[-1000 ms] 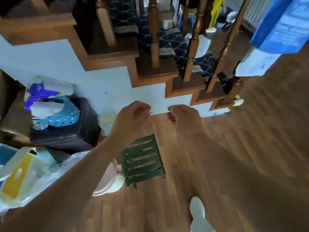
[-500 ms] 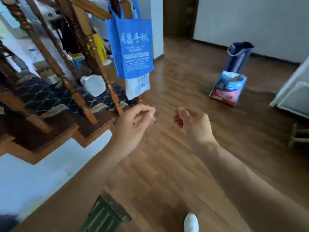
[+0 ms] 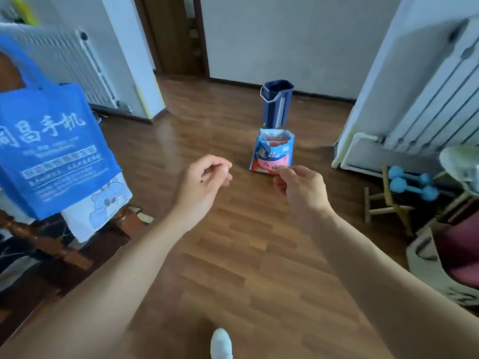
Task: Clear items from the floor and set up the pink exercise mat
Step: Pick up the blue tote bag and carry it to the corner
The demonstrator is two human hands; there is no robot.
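My left hand (image 3: 204, 180) and my right hand (image 3: 300, 185) are raised side by side in front of me, fingers loosely curled, holding nothing. Just beyond my right hand an open blue-and-pink bag (image 3: 272, 154) stands on the wooden floor (image 3: 233, 268). Behind it stands a tall dark blue bag (image 3: 276, 102) with a white handle. No pink mat is in view.
A blue tote bag (image 3: 49, 151) with a white bag (image 3: 101, 203) under it hangs from the stair post at left. At right stand a white radiator (image 3: 427, 99), blue dumbbells (image 3: 412, 185) on a wooden stool, and a grey bag (image 3: 427, 268). My white-socked foot (image 3: 220, 343) shows at the bottom.
My view has swung right, away from the stairs and the green stool, toward the open floor with the two bags. Both hands stay raised and have spread slightly apart.
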